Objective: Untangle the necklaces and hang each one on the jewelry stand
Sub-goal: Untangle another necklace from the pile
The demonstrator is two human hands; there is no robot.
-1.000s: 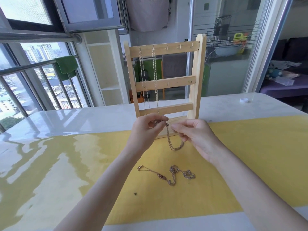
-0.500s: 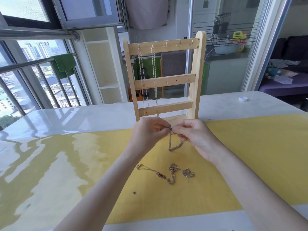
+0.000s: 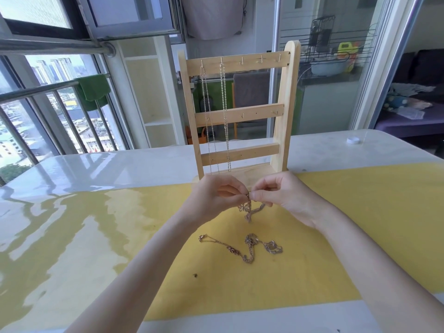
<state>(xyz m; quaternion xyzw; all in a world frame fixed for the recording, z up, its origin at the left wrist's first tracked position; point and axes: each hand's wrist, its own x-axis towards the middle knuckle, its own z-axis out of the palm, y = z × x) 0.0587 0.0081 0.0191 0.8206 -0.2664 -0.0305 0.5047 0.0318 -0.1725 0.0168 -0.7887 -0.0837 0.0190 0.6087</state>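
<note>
— Chains on stand (image 3: 240,111)?
— Two, hung from top hooks on left side: thin chain (image 3: 208,121), thick chain (image 3: 225,116). Other hooks bare.
— Left hand (image 3: 213,200)?
— Held low before stand, fingertips pinched tight on small necklace (image 3: 248,210).
— Right hand (image 3: 286,195)?
— Just beside, pinching same necklace at top. Rest of it dangling down, with a little flower charm.
— More left to do?
— Yes. Knotted pile (image 3: 242,247) lying on yellow mat (image 3: 360,224), near both arms, touched by no hand. Can't tell how many chains in it.
— So how far?
— Maybe halfway. Two up, one in fingers, pile not yet sorted or hung.
</note>
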